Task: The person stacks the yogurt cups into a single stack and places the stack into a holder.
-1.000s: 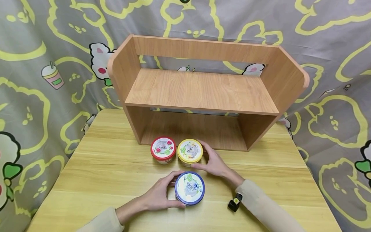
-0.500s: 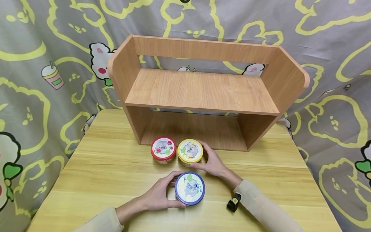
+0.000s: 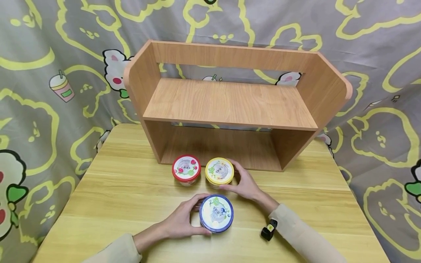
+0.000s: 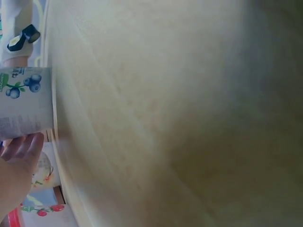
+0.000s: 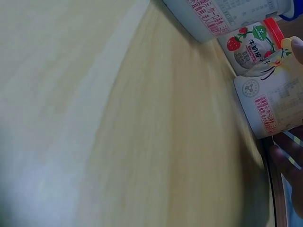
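Observation:
My left hand curls round the left side of a tub with a blue lid, thumb in front and fingers behind. Blueberries are printed on that tub's side in the left wrist view. Farther back, my right hand grips a yellow-lidded tub from its right side. A red-lidded tub with berries on it stands just left of the yellow one, a narrow gap between them, and neither hand touches it. All three tubs stand upright on the wooden table.
A two-tier wooden shelf stands at the back of the table, its lower front edge close behind the red and yellow tubs. A patterned curtain hangs behind and at both sides. A small black device is on the right wrist.
The yellow-lidded tub has shifted slightly right with my right hand, widening the gap to the red-lidded tub. My left hand and the blue-lidded tub have stayed in place.

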Motion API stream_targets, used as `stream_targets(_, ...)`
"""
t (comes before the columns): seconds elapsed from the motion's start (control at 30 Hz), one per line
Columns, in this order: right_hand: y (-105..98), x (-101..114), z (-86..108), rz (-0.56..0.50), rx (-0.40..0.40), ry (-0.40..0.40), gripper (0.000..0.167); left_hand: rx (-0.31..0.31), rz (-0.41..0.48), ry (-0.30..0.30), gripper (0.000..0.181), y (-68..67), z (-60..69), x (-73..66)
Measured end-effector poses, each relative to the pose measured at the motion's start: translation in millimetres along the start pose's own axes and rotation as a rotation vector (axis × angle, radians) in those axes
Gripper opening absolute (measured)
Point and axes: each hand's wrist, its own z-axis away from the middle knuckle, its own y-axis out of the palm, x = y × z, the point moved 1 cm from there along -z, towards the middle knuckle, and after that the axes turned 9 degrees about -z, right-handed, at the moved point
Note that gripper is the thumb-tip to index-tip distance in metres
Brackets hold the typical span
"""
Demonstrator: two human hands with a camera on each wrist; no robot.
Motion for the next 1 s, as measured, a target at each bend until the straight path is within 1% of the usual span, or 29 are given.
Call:
stream_targets(0.13, -5, -1, 3.7, -0.006, -0.010, -0.002, 0.098, -0.003, -0.007, 0.005, 0.094, 0.4, -0.4, 0.1)
stream_targets(0.27, -11, -2, 7.1, -0.024, -0.012, -0.005, 0.098, 0.001, -0.008, -0.003, 0.094, 0.4, -0.5, -0.4)
stream_targets(0.5, -19, 0, 14.9, 0.012, -0.036, 0.001, 0.098, 0.004, -0.006, -0.020, 0.093, -0.2, 0.5, -1.0)
stream_targets(1.0, -42, 12, 31.4, 0.082, -0.065, -0.053, 0.098, 0.007, -0.011, -0.021, 0.093, -0.5, 0.0, -1.6)
